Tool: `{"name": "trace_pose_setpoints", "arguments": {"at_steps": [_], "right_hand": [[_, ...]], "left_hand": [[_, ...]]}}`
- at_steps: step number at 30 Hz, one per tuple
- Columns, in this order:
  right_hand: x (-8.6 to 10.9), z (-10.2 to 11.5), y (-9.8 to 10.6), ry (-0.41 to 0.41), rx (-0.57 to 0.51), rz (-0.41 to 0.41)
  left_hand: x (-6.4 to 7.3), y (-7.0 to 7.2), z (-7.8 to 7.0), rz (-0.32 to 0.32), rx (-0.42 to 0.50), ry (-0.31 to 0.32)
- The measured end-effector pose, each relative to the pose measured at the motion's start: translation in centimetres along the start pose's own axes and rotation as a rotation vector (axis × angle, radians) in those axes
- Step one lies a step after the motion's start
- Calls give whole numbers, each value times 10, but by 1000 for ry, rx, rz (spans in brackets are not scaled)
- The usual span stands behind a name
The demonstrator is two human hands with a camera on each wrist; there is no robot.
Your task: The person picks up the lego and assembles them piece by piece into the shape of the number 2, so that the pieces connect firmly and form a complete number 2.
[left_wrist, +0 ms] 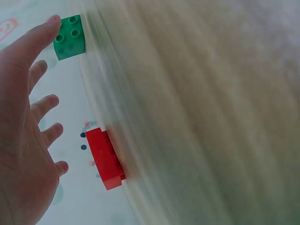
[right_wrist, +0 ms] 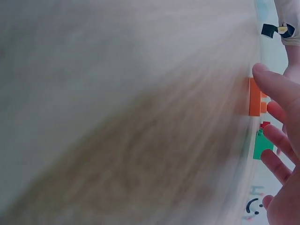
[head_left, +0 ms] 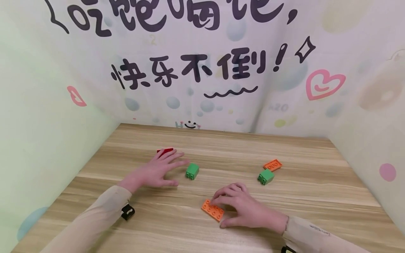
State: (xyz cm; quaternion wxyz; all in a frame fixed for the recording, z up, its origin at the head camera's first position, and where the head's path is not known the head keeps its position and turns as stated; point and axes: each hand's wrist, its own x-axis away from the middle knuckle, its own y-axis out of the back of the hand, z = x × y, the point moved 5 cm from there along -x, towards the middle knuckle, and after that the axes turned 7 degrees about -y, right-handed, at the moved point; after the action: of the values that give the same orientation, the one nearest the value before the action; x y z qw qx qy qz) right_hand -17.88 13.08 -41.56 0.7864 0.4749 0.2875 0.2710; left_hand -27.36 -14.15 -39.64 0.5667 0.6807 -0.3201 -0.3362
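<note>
Nearest to us, the right hand (head_left: 245,207) lies low over the table, fingers bent, their tips on the far edge of a flat orange plastic studded plate (head_left: 212,210). The thumb reaches along the near side of that plate. We cannot tell whether the hand pinches the plate or only rests on it; the right wrist view is blurred and shows only straightish fingers beside the orange piece (right_wrist: 255,97). The plate lies flat on the light wooden table (head_left: 316,211), studs up, two rows showing.

Farther out, the left hand (head_left: 156,169) is spread, fingers apart and fairly straight, palm down, holding nothing. Its fingertips lie over the near edge of a red plastic brick (head_left: 165,151); contact we cannot confirm. The left wrist view shows the red brick (left_wrist: 105,158) apart from the fingers, and the forefinger tip near a small green plastic four-stud brick (left_wrist: 70,36). In the head view that green brick (head_left: 192,171) sits just right of the left hand, tipped on its side.

Count on the table: two orange plates, the second (head_left: 272,164) far right; two green bricks, the second (head_left: 265,176) just beside that far plate; one red brick.

Behind stands a pale printed backdrop (head_left: 202,63) with dark characters and a pink heart.
</note>
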Motion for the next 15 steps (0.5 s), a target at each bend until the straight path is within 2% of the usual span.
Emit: {"name": "trace_pose_setpoints", "arguments": {"at_steps": [8,15], "right_hand": [[-5,0,-3,-123,-82,22],[-3,1,-2,-133,-99,23]], "left_hand": [[-6,-5,-2,10,27,-14],[-10,-7,-5,26,59,-13]]}}
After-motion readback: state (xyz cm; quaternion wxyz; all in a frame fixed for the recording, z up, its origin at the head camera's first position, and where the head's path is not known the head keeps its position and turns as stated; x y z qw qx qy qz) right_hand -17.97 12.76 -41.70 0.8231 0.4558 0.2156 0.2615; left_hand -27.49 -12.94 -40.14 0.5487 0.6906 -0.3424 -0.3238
